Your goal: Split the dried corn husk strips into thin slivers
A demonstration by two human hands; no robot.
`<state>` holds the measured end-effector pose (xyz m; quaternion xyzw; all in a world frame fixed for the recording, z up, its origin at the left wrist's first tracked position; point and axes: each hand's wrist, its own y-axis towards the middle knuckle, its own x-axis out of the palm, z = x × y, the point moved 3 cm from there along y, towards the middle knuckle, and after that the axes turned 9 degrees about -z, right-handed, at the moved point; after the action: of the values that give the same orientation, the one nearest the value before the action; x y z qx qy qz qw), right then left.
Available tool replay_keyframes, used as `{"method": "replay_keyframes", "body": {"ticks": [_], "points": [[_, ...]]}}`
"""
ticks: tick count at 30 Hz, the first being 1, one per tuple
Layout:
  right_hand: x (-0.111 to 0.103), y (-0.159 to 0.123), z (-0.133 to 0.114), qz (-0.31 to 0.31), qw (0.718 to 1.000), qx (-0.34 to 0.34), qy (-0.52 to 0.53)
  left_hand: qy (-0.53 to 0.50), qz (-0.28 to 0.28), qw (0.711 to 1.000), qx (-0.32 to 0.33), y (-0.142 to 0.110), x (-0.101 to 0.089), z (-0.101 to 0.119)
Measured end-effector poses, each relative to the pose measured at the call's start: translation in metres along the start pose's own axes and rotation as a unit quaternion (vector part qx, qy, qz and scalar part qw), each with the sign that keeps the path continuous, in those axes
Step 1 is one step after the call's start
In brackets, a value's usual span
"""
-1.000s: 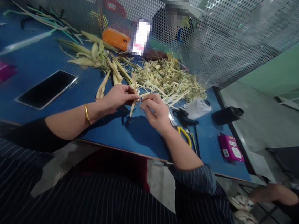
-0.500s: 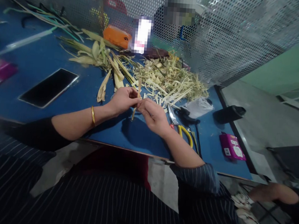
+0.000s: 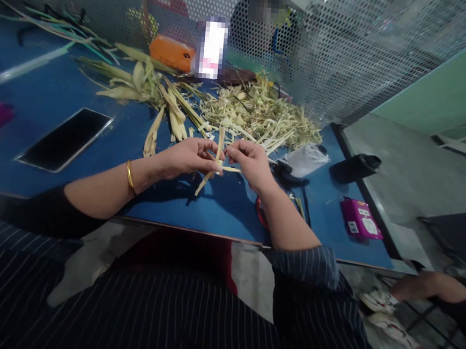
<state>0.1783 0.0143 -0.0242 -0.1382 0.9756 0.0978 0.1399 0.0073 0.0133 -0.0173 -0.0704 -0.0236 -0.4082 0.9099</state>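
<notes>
Pale, crossed corn husk strips are held up over the table's front, with ends pointing up, right and down-left. My left hand pinches them near the crossing between thumb and fingers. Close beside the crossing, my right hand has its thumb and forefinger closed at the strips; the exact spot they pinch is partly hidden. Behind my hands lie whole dried corn husks and a heap of shredded husk. A red handle loop shows from under my right forearm.
On the blue table lie a phone, a purple packet, a black cylinder and a clear plastic bag. An orange packet rests by the perforated metal screen. Another person's leg is at right.
My hands have drawn slightly apart, and the crossed strips now show more fully, with one end pointing right. My right forearm now covers the scissors' blades and yellow handle. The view has shifted slightly.
</notes>
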Motion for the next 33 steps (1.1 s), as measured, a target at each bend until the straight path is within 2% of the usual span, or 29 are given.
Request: {"method": "replay_keyframes", "body": {"ticks": [4,7,11,14,18,24,28,31,33], "points": [[0.005,0.0,0.007,-0.051,0.996,0.078,0.015,-0.01,0.046,0.999,0.024,0.0,-0.003,0.002],[0.009,-0.002,0.007,-0.083,0.992,0.093,0.013,-0.029,0.1,0.994,0.041,0.002,-0.008,0.0],[0.015,-0.005,-0.003,-0.144,0.989,0.028,-0.028,-0.026,0.187,0.979,0.075,0.004,-0.016,-0.004],[0.016,-0.007,-0.01,-0.161,0.985,-0.018,-0.054,-0.055,0.205,0.975,0.06,0.004,-0.017,-0.004],[0.012,-0.005,-0.009,-0.126,0.987,-0.006,-0.096,-0.109,0.179,0.978,0.026,0.0,-0.015,0.002],[0.009,-0.004,0.0,-0.057,0.991,0.016,-0.124,-0.181,0.098,0.978,-0.045,-0.003,-0.011,0.006],[0.006,-0.004,0.002,-0.05,0.98,0.021,-0.189,-0.203,0.096,0.972,-0.07,-0.002,-0.012,0.004],[-0.002,-0.005,-0.001,0.028,0.967,0.019,-0.254,-0.214,0.099,0.969,-0.078,-0.001,-0.013,0.005],[-0.005,-0.006,-0.005,0.089,0.973,-0.005,-0.213,-0.224,0.107,0.966,-0.08,-0.001,-0.013,0.005]]}}
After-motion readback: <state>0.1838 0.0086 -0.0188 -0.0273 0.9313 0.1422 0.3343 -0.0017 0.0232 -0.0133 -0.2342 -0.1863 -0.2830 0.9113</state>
